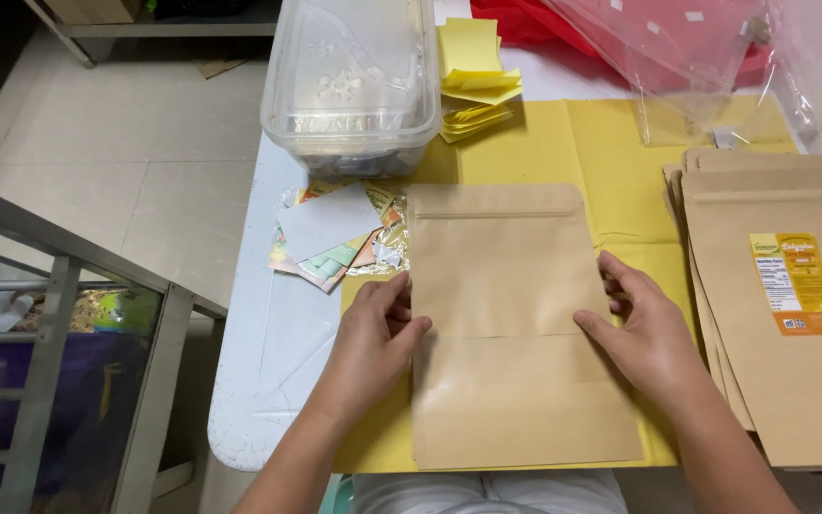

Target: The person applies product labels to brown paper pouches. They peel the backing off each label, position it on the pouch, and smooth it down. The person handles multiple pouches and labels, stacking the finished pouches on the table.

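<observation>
L hand [373, 333] & R hand [644, 328] press kraft pouch [511, 324] edges, fingers loosely curled, gripping nothing; pouch stack [782, 324] just right of it.

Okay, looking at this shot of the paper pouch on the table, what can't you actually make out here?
Head view only:
- Underside of the kraft pouch: lying flat on the yellow sheet.
- Left hand and right hand: some fingertips tucked out of sight at the pouch's edges.
- Clear tub: contents blurred by its plastic; top cut off.
- Pouch stack: cut off at the right edge.
</observation>
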